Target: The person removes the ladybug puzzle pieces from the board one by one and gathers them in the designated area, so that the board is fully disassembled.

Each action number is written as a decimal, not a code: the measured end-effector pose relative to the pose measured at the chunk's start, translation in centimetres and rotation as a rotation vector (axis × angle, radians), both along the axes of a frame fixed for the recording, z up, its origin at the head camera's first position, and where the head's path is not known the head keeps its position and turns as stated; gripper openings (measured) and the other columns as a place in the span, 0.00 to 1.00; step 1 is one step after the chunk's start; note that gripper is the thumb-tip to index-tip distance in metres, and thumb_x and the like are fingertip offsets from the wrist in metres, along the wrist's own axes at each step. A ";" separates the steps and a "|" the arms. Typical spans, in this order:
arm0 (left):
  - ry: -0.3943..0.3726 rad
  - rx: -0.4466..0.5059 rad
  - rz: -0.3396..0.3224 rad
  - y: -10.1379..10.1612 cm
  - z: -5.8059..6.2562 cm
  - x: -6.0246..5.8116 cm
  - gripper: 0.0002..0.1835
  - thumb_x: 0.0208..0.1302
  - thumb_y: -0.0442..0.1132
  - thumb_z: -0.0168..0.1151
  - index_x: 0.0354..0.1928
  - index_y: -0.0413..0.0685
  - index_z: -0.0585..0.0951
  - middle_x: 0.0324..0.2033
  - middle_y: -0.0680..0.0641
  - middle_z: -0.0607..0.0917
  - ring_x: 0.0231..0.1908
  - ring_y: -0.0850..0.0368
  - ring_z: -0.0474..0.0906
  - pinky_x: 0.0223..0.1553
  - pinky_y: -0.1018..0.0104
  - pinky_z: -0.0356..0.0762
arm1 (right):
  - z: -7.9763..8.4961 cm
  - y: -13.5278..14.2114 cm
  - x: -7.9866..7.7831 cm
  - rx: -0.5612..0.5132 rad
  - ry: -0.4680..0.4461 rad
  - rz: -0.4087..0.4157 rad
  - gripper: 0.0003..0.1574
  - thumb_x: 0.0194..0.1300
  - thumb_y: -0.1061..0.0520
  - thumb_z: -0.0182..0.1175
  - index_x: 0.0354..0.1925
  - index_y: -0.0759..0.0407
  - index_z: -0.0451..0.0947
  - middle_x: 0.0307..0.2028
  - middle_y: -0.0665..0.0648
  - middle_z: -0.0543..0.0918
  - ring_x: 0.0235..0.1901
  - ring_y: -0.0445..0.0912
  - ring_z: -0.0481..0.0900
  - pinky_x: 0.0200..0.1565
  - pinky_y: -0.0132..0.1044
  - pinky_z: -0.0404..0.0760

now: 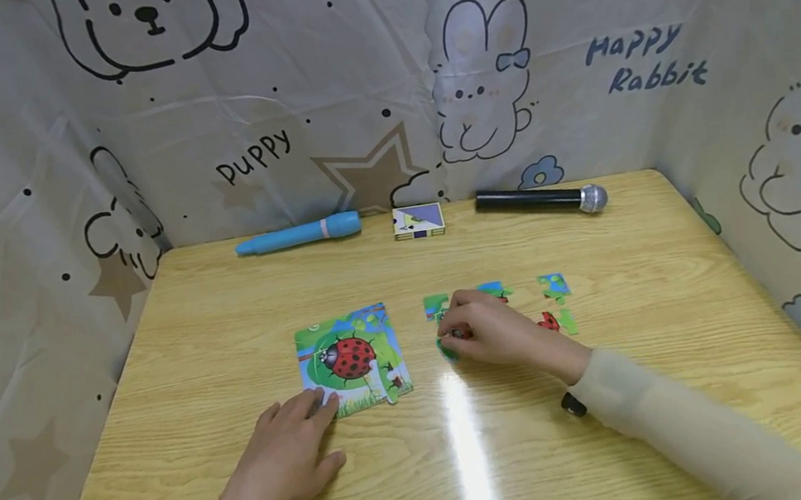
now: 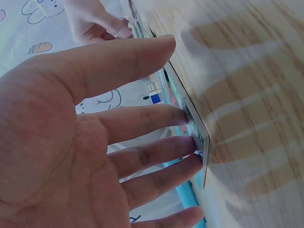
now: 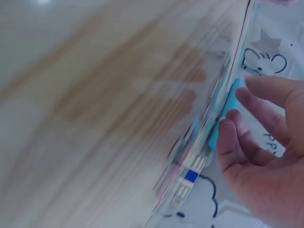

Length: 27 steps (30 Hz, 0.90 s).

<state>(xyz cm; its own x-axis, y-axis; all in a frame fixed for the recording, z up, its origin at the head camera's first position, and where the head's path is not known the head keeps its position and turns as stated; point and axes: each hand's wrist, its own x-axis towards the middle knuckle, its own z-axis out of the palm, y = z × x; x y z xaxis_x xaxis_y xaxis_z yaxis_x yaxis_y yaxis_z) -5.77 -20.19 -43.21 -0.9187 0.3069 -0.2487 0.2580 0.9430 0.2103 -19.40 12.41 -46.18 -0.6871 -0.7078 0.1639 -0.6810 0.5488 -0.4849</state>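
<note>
A square ladybug jigsaw puzzle (image 1: 345,360) lies left of the table's middle, with a piece (image 1: 390,381) sitting askew at its lower right. My left hand (image 1: 284,452) rests its fingertips on the puzzle's near left edge, fingers fairly straight. In the left wrist view those fingertips touch the board's rim (image 2: 207,137). My right hand (image 1: 485,327) is low over loose puzzle pieces, its thumb and fingers bent around a green piece (image 1: 446,350) on the table. Nothing shows between its fingertips in the right wrist view. More loose pieces (image 1: 555,285) lie beyond and beside it, some partly hidden by the hand.
Along the back of the wooden table (image 1: 229,321) lie a blue pen-shaped object (image 1: 301,233), a card box (image 1: 419,221) and a black microphone (image 1: 540,199) with a silver head. A printed cloth (image 1: 350,81) hangs behind and at both sides.
</note>
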 end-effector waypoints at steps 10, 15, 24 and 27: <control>0.016 -0.009 -0.008 0.1 0.0 -0.1 0.40 0.61 0.54 0.76 0.72 0.43 0.76 0.71 0.36 0.76 0.73 0.38 0.71 0.71 0.28 0.65 | 0.1 -4.5 1.7 0.002 -0.017 0.048 0.22 0.70 0.46 0.70 0.55 0.58 0.87 0.48 0.55 0.85 0.49 0.46 0.79 0.54 0.43 0.82; 0.039 -0.017 -0.023 0.1 0.0 -0.2 0.40 0.60 0.53 0.77 0.71 0.42 0.77 0.69 0.36 0.77 0.71 0.38 0.73 0.70 0.27 0.67 | 0.2 -6.6 2.9 0.055 -0.054 0.058 0.32 0.67 0.40 0.72 0.61 0.56 0.84 0.53 0.55 0.80 0.52 0.47 0.74 0.55 0.43 0.80; 0.042 -0.016 -0.021 0.2 0.0 -0.2 0.40 0.60 0.53 0.78 0.70 0.42 0.77 0.68 0.37 0.78 0.70 0.37 0.74 0.69 0.27 0.67 | 0.0 -9.0 3.8 0.160 -0.043 0.101 0.26 0.69 0.46 0.71 0.60 0.55 0.85 0.59 0.60 0.79 0.54 0.49 0.72 0.56 0.40 0.80; 0.054 -0.019 -0.028 0.2 0.0 -0.2 0.40 0.60 0.53 0.78 0.70 0.42 0.77 0.68 0.37 0.78 0.70 0.38 0.74 0.69 0.27 0.68 | 0.1 -9.1 3.9 0.153 -0.056 0.086 0.20 0.68 0.51 0.73 0.57 0.52 0.88 0.59 0.60 0.80 0.54 0.50 0.72 0.55 0.40 0.80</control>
<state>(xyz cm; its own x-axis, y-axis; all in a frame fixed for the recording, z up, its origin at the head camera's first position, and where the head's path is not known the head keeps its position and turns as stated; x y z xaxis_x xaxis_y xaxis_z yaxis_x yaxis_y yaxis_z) -5.99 -20.00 -43.25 -0.9220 0.3282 -0.2052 0.2949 0.9390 0.1771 -15.53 3.27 -46.08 -0.6283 -0.7779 0.0131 -0.7027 0.5602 -0.4387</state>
